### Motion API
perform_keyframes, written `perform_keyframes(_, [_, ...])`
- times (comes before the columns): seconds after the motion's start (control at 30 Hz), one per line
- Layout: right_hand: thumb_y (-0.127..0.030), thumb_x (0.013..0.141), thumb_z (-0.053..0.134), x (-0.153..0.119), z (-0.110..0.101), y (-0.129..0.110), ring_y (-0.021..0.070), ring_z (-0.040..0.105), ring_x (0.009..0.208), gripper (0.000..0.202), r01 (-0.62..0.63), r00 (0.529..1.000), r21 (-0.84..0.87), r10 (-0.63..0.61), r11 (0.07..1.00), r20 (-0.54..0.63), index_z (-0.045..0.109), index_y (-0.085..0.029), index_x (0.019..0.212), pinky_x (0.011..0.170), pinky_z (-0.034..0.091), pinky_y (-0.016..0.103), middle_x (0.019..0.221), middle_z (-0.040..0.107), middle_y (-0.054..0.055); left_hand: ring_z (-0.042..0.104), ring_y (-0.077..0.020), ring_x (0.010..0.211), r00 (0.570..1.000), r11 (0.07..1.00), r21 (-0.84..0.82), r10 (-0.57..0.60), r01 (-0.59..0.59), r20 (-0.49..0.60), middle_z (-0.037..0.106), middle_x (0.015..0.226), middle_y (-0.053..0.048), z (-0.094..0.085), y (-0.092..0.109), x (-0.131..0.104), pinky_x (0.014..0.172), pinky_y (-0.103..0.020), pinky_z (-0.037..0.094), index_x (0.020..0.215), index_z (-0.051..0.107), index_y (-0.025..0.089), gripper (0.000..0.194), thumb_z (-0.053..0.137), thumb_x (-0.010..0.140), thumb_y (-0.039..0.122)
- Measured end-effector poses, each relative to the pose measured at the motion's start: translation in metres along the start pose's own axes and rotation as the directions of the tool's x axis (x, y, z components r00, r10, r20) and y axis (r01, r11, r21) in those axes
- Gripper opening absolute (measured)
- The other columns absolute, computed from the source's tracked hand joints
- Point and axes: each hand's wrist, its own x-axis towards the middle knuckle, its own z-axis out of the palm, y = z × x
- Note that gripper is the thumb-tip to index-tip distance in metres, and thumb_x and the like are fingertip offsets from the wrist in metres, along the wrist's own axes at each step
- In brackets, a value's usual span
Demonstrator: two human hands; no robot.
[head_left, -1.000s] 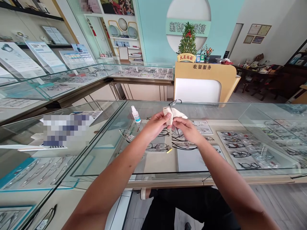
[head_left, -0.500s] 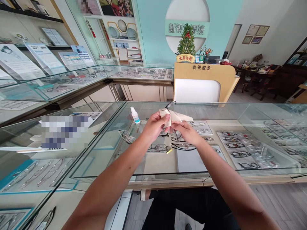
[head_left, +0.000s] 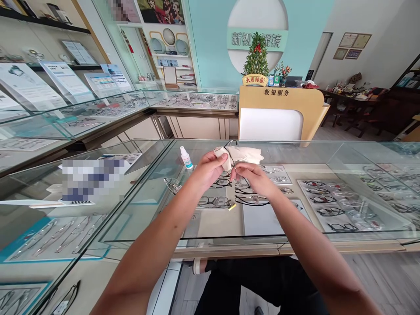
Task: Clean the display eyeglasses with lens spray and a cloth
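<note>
A cream cloth (head_left: 246,154) is wrapped around part of a dark-framed pair of glasses (head_left: 231,143) above the glass counter. My left hand (head_left: 211,168) is closed on the cloth, its thumb pressing the folded end against the glasses. Just to the right, my right hand (head_left: 252,176) has its fingers bent together at a thin dark part of the glasses, below the cloth. The lenses are mostly covered. A small white spray bottle (head_left: 186,158) with a blue-marked label stands on the glass, left of my left hand.
The glass display counter (head_left: 210,239) spans the front, with rows of glasses (head_left: 323,199) showing inside. Papers (head_left: 95,175) lie on the left part. A wooden cashier desk (head_left: 278,94) with a plant (head_left: 256,57) stands behind.
The cloth's loose end has gone from hanging out flat to bunched nearer the glasses. The glasses have turned slightly and shifted left, and the view has moved a little.
</note>
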Motion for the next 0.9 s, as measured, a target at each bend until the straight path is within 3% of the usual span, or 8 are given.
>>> perform_keyframes(0.17, [-0.043,0.104,0.056,0.001,0.002,0.005,0.0216,0.058,0.086,0.036,-0.035,0.999,-0.002,0.034,0.999,-0.005,0.074,-0.025,0.080,0.091,0.047,0.036,0.087,0.073,0.003,0.069,-0.0231,0.055,0.999,1.000,0.031,-0.008,0.007,0.032,0.070,0.062,-0.003,0.002,-0.003,-0.001,0.075,-0.050,0.067,0.087,0.073,0.017,0.037,0.095,0.084,0.047])
perform_keyframes(0.33, [-0.047,0.103,0.058,0.000,0.008,0.004,0.0211,0.059,0.087,0.036,-0.057,0.998,0.021,0.057,0.998,-0.010,0.075,-0.024,0.080,0.090,0.049,0.034,0.089,0.075,0.003,0.061,-0.0171,0.046,0.997,0.999,0.031,0.045,-0.043,-0.069,0.065,0.060,0.001,0.005,-0.010,-0.001,0.063,-0.041,0.064,0.081,0.068,0.018,0.049,0.091,0.085,0.061])
perform_keyframes(0.47, [-0.045,0.103,0.058,0.001,0.006,0.003,0.0205,0.059,0.087,0.037,-0.049,0.998,0.049,0.051,0.998,-0.030,0.076,-0.024,0.080,0.092,0.048,0.034,0.087,0.075,0.003,0.064,-0.0201,0.049,0.998,0.997,0.066,0.025,-0.028,0.050,0.068,0.060,-0.002,0.004,-0.007,0.000,0.063,-0.041,0.060,0.087,0.066,0.019,0.046,0.082,0.094,0.061])
perform_keyframes(0.63, [-0.042,0.100,0.059,0.002,0.001,0.003,0.0206,0.058,0.084,0.033,-0.062,0.995,0.097,0.069,0.993,-0.069,0.075,-0.024,0.077,0.090,0.047,0.034,0.084,0.076,0.003,0.067,-0.0190,0.059,0.990,0.993,0.117,0.012,-0.029,0.142,0.070,0.065,-0.001,0.001,-0.005,0.000,0.070,-0.038,0.057,0.099,0.064,0.019,0.038,0.089,0.091,0.047])
perform_keyframes(0.77, [-0.044,0.101,0.059,0.002,0.002,0.002,0.0205,0.059,0.086,0.036,-0.054,0.996,0.079,0.059,0.995,-0.068,0.076,-0.024,0.078,0.089,0.047,0.034,0.087,0.076,0.003,0.063,-0.0160,0.058,0.997,0.978,0.206,0.029,-0.042,0.065,0.067,0.063,0.002,0.002,-0.013,-0.003,0.068,-0.033,0.054,0.104,0.062,0.020,0.037,0.085,0.095,0.049])
perform_keyframes(0.9, [-0.045,0.102,0.059,0.003,0.007,0.003,0.0201,0.060,0.084,0.037,-0.038,0.998,0.109,0.044,0.993,-0.054,0.077,-0.024,0.077,0.086,0.046,0.033,0.084,0.074,0.002,0.055,-0.0135,0.051,0.999,0.985,0.172,0.016,-0.010,-0.029,0.061,0.057,0.007,0.009,-0.016,-0.006,0.062,-0.030,0.051,0.106,0.060,0.023,0.047,0.085,0.092,0.060])
